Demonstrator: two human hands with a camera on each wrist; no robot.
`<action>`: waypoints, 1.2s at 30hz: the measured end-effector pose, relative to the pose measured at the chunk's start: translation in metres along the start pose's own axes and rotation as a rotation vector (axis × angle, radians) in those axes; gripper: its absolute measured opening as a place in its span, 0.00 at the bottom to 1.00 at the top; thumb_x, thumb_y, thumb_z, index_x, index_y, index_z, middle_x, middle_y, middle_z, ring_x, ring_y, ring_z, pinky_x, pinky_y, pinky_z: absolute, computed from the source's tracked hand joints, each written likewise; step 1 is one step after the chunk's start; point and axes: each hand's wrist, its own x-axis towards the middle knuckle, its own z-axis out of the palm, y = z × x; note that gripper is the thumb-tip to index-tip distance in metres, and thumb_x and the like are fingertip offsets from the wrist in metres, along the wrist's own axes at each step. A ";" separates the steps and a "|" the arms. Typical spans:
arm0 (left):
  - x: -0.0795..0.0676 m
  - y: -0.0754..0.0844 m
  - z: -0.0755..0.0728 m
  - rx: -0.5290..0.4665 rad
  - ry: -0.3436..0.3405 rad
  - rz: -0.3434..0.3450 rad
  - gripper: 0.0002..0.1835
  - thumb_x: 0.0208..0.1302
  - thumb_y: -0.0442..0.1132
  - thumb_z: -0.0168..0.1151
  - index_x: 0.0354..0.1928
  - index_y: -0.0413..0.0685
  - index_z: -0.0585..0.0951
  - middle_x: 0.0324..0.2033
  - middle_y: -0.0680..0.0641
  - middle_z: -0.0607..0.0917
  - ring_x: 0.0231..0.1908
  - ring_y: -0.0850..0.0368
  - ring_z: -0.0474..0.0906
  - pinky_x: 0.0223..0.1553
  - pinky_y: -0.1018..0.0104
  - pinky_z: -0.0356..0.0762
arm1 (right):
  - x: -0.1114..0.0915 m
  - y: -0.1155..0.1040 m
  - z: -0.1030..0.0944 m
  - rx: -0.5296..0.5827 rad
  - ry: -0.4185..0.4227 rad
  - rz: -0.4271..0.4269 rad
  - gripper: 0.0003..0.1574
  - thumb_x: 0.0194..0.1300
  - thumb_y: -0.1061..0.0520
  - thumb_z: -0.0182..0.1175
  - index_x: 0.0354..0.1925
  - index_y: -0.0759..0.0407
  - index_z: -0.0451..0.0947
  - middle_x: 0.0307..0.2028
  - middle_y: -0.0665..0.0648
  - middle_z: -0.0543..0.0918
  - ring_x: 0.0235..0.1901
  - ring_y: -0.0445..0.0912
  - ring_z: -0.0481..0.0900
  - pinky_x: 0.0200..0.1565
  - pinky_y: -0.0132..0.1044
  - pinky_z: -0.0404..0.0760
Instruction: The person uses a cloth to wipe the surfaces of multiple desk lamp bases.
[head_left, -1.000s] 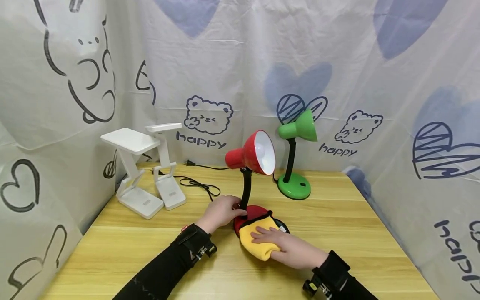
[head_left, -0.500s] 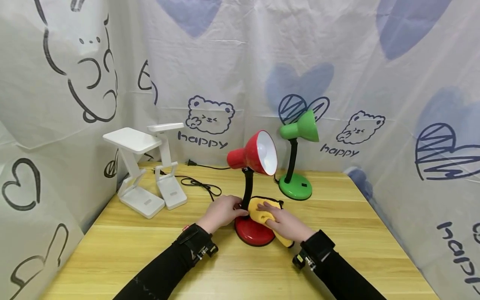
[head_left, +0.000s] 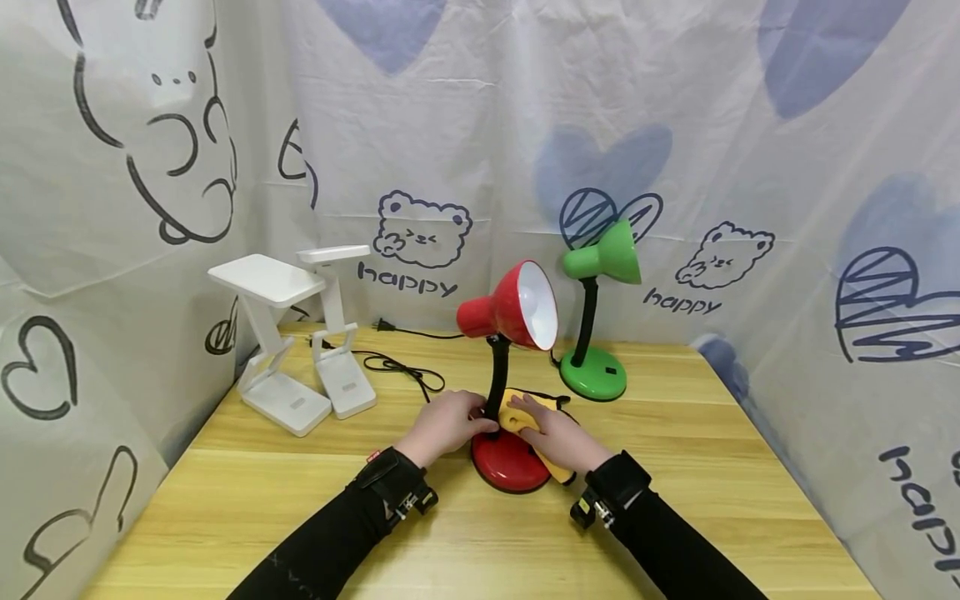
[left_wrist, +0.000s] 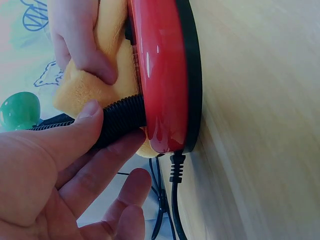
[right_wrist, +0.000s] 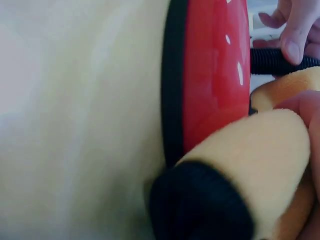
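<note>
Pinching the ribbed black neck [head_left: 498, 375], the left hand [head_left: 447, 427] holds the glossy red lamp [head_left: 504, 312] upright on the pale wooden table [head_left: 675, 475]; the right hand [head_left: 566, 439] grips fuzzy yellow cloth [head_left: 514, 419] against its round base [head_left: 512, 468]. Uneven rubbing might tip it, should that pinch slip.

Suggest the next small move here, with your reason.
Probably have the right hand draw the yellow cloth forward over the red base: the cloth lies at its back and right, leaving the front uncovered, while the left hand pinches the black neck, which should steady the lamp.
</note>
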 end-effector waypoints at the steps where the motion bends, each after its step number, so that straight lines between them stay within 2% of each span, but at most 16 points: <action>1: 0.000 0.000 0.000 0.002 0.000 0.002 0.12 0.52 0.57 0.63 0.34 0.62 0.82 0.22 0.65 0.78 0.26 0.67 0.73 0.26 0.69 0.69 | -0.003 -0.002 0.001 -0.015 0.001 -0.010 0.31 0.68 0.45 0.46 0.67 0.42 0.55 0.68 0.56 0.53 0.50 0.48 0.73 0.50 0.46 0.70; 3: 0.000 0.001 0.000 0.010 0.002 0.005 0.12 0.52 0.57 0.63 0.34 0.62 0.82 0.22 0.65 0.77 0.25 0.67 0.73 0.26 0.69 0.69 | -0.009 -0.006 0.002 -0.051 0.004 -0.029 0.31 0.68 0.46 0.46 0.67 0.43 0.55 0.68 0.57 0.53 0.63 0.52 0.57 0.57 0.51 0.61; 6: -0.001 0.001 0.000 0.012 0.007 0.011 0.12 0.53 0.57 0.63 0.34 0.61 0.82 0.22 0.64 0.77 0.25 0.67 0.73 0.26 0.68 0.69 | -0.018 -0.014 0.003 -0.085 -0.001 -0.058 0.31 0.68 0.48 0.46 0.67 0.46 0.55 0.67 0.58 0.54 0.64 0.53 0.54 0.59 0.54 0.55; 12: 0.000 0.001 0.000 0.014 0.018 0.009 0.11 0.52 0.57 0.63 0.32 0.62 0.81 0.21 0.64 0.77 0.24 0.66 0.72 0.25 0.68 0.68 | -0.036 -0.029 0.002 -0.125 -0.010 -0.118 0.30 0.66 0.52 0.47 0.66 0.53 0.58 0.65 0.55 0.59 0.66 0.49 0.52 0.61 0.53 0.51; 24: -0.002 0.003 -0.001 0.032 0.022 -0.011 0.10 0.52 0.58 0.63 0.28 0.63 0.80 0.20 0.63 0.76 0.23 0.65 0.71 0.24 0.67 0.68 | -0.068 -0.056 0.010 -0.157 -0.062 -0.180 0.31 0.66 0.52 0.48 0.67 0.49 0.56 0.66 0.51 0.58 0.66 0.46 0.51 0.61 0.50 0.54; 27: -0.002 0.003 -0.001 0.034 0.026 -0.008 0.09 0.52 0.57 0.63 0.28 0.64 0.80 0.21 0.63 0.76 0.23 0.66 0.72 0.24 0.67 0.68 | -0.073 -0.066 0.012 -0.132 -0.089 -0.229 0.31 0.66 0.54 0.49 0.66 0.50 0.57 0.65 0.50 0.59 0.66 0.46 0.52 0.60 0.50 0.54; 31: -0.003 0.004 -0.002 0.043 0.021 -0.008 0.09 0.53 0.58 0.63 0.28 0.65 0.79 0.21 0.64 0.76 0.24 0.66 0.72 0.24 0.67 0.68 | -0.073 -0.078 0.018 -0.127 -0.140 -0.327 0.31 0.65 0.55 0.48 0.66 0.50 0.57 0.65 0.49 0.59 0.66 0.45 0.51 0.60 0.51 0.54; 36: -0.005 0.005 -0.003 0.030 0.010 -0.020 0.08 0.53 0.57 0.62 0.29 0.65 0.79 0.22 0.63 0.77 0.24 0.65 0.73 0.25 0.66 0.69 | -0.061 -0.089 0.027 -0.198 -0.153 -0.416 0.30 0.66 0.54 0.47 0.66 0.51 0.58 0.66 0.51 0.58 0.66 0.45 0.49 0.61 0.51 0.53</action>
